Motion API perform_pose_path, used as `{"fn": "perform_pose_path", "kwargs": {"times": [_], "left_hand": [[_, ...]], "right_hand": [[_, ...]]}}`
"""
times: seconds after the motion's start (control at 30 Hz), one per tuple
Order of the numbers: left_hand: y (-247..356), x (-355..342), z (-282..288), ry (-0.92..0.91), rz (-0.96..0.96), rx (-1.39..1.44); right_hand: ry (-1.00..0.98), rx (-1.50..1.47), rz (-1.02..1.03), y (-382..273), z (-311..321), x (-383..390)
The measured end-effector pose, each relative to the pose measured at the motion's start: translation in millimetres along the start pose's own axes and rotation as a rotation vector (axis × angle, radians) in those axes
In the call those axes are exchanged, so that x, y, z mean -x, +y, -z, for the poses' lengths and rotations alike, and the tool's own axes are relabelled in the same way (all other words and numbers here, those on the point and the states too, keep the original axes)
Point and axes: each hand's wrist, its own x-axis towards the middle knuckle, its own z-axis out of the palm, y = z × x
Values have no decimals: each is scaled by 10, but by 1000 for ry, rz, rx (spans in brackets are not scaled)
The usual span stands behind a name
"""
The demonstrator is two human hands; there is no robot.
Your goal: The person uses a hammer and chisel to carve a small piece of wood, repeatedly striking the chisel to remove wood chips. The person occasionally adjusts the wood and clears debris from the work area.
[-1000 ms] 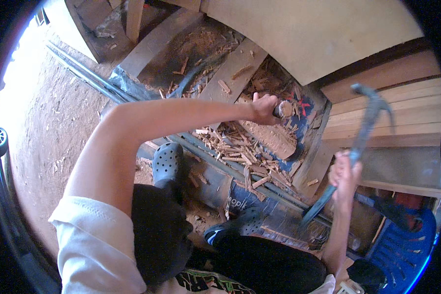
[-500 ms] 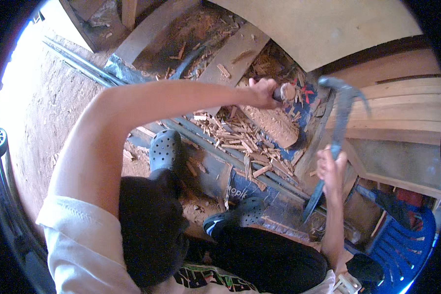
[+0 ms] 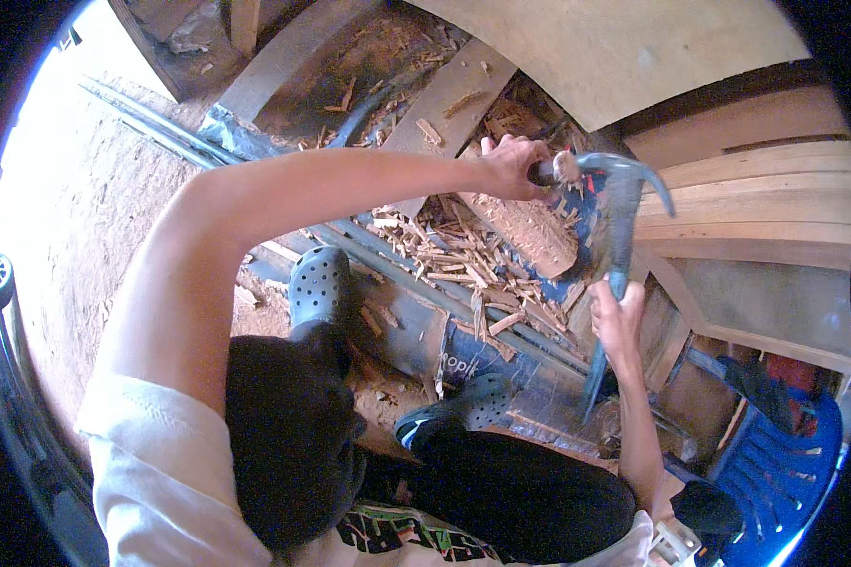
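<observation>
My left hand (image 3: 517, 168) is closed around the handle of a chisel (image 3: 566, 169), whose round, worn butt points right; its blade is hidden by the hand. Closed on the shaft of a claw hammer (image 3: 622, 213) is my right hand (image 3: 618, 317). The hammer's face meets the chisel's butt or is very close to it, and its claw curves away to the right. Under the left hand lies a thick piece of wood (image 3: 529, 234) with a rough, chipped surface. Wood chips (image 3: 454, 250) are heaped beside it.
Pale planks (image 3: 756, 194) are stacked at the right, below a large panel (image 3: 624, 57). A blue plastic chair (image 3: 775, 477) stands at the lower right. Long dark pipes or rails (image 3: 425, 293) cross the ground near my clog-covered feet (image 3: 320, 288). Another board (image 3: 454, 109) lies beyond the chips.
The hammer has swung left, its head coming from apart to the chisel's butt. My right hand moved slightly left with it. My left hand keeps its hold on the chisel.
</observation>
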Motion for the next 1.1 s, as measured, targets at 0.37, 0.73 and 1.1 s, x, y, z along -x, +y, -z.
{"fn": "perform_pose_path", "kwargs": {"times": [0.37, 0.73, 1.1], "left_hand": [[-145, -111, 73, -11, -155, 3], [-184, -45, -44, 70, -107, -69], [-282, -151, -103, 97, -284, -47]], "right_hand": [[116, -776, 465, -534, 517, 27], [68, -296, 68, -35, 303, -49], [355, -21, 119, -130, 55, -227]]}}
